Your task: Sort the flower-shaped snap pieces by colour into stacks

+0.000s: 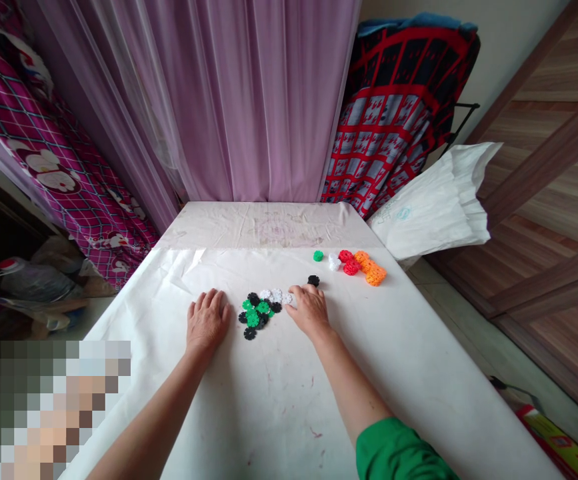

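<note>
A cluster of small notched plastic discs lies on the white tablecloth between my hands, with green discs (253, 319), black discs (251, 333) and white discs (266, 294) overlapping. My left hand (208, 320) rests flat on the cloth, left of the cluster and apart from it, holding nothing. At the right end of the white discs, my right hand (310, 310) has its thumb and fingertips closed at a white disc (287, 299); its fingers partly hide the contact. A single black disc (313, 281) sits just beyond the right hand.
Farther right on the table (399, 373) stand small stacks of discs: green (318, 256), white (334, 262), red (351, 267) and orange (375, 275). A white bag (439, 200) hangs by the right far edge. Purple curtains (263, 100) border the far end.
</note>
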Available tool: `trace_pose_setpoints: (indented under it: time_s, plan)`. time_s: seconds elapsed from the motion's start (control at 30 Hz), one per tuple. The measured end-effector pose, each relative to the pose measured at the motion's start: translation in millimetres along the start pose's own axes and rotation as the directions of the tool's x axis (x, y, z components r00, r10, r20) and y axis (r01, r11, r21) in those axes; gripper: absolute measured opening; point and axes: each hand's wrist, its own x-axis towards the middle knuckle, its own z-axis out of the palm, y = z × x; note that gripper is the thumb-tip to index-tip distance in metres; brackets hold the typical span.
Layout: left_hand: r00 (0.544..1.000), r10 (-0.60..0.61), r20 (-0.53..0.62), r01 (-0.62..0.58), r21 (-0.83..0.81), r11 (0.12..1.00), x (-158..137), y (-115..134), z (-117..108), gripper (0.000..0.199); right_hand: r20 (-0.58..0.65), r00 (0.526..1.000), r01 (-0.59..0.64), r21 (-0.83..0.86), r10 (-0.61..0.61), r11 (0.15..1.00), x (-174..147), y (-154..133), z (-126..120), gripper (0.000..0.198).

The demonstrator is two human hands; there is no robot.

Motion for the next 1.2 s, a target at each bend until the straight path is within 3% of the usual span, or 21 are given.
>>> trace_pose_setpoints:
  time_s: [0.13, 0.27, 0.4, 0.53, 0.63, 1.2]
  plan:
    - [1.000, -0.001, 0.006, 0.001, 0.001, 1.000, -0.1, 0.9, -1.4, 0.051, 0.061, 0.998, -0.015, -0.017, 0.016, 1.000, 8.0, -7.3, 1.9, 0.018]
    - [1.000, -0.004, 0.006, 0.004, 0.000, 1.000, -0.1, 0.8, -1.3, 0.050, 0.047, 0.999, -0.014, 0.008, 0.013, 1.000, 11.3, -8.7, 6.1, 0.021]
    - [1.000, 0.003, -0.006, -0.003, -0.003, 1.000, -0.1, 0.2, -0.1, 0.050, -0.085, 0.995, -0.048, 0.065, 0.054, 0.997, 0.5, 12.8, 4.3, 0.029]
    - [1.000, 0.004, -0.023, -0.004, -0.004, 1.000, 0.3, 0.0, 1.6, 0.048, -0.254, 0.951, -0.140, 0.145, 0.173, 0.980, -24.2, 52.7, -0.4, 0.030]
    - [1.000, 0.008, -0.028, -0.008, -0.007, 1.000, 0.6, 0.0, 2.1, 0.048, -0.292, 0.937, -0.150, 0.166, 0.193, 0.975, -37.0, 70.1, -0.9, 0.029]
    - [1.000, 0.011, -0.021, -0.011, 0.014, 1.000, 0.6, -0.5, 1.8, 0.049, -0.229, 0.969, -0.085, 0.045, 0.093, 0.995, -33.1, 49.9, -3.8, 0.027]
